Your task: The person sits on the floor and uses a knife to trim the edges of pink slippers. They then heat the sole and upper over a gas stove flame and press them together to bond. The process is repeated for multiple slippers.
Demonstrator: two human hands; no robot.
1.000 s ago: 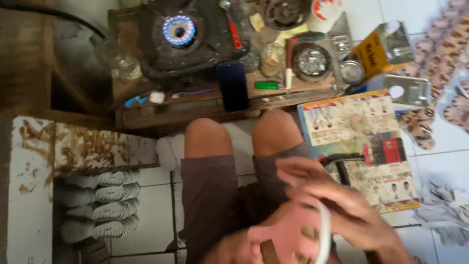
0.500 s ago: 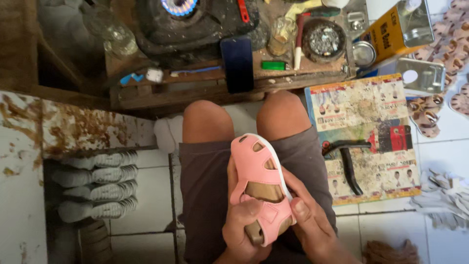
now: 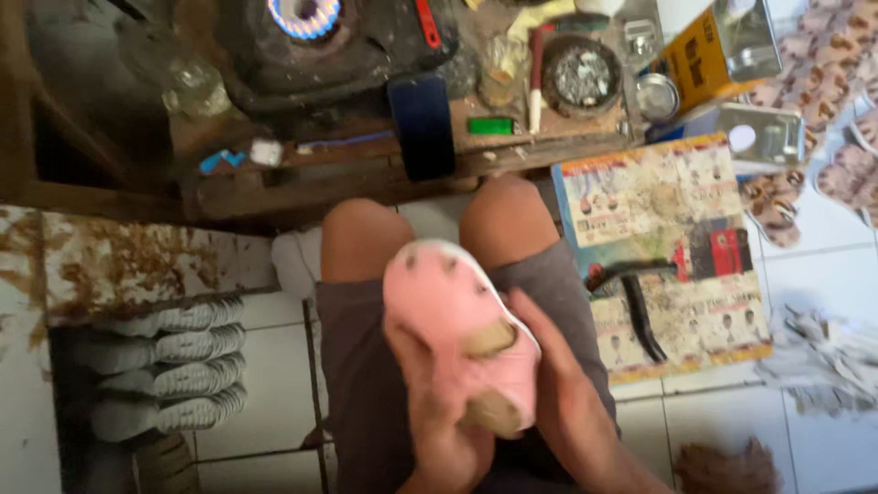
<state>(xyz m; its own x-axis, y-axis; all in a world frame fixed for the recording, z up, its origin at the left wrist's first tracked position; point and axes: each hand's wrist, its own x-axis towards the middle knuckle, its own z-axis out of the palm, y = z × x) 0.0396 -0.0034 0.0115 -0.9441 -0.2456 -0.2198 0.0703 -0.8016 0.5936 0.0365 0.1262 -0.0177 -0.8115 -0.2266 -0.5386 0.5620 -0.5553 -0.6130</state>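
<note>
The pink shoe (image 3: pixel 457 329) sits over the person's lap, just in front of the two bare knees, held between both hands. It is a soft clog-like piece with small holes across its rounded toe and tan patches showing toward the heel end. The left hand (image 3: pixel 437 416) cups it from below and from the left side, its fingers wrapped around the heel part. The right hand (image 3: pixel 558 384) lies along the shoe's right edge, fingers closed against the rim, so both hands are clasped on the shoe rather than spread wide.

The step in hand looks like turning and checking the shoe, or pressing its parts together, while it rests above the lap; the picture is blurred, so which of the two I cannot tell. Any further handling seems to call for a firm hold from the left hand while the right works along the edge.

Beyond the knees, farther from the shoe, stands a cluttered wooden tabletop (image 3: pixel 366 174) with a lit gas burner (image 3: pixel 305 16), a green lighter (image 3: pixel 491 125) and a round tin (image 3: pixel 582 84) of small bits. To the right of the shoe a printed sheet (image 3: pixel 668 247) lies on the tiled floor with black pliers (image 3: pixel 636 306) on it. To the shoe's left, a stack of pale soles (image 3: pixel 165 366) is lined up on the floor.
</note>
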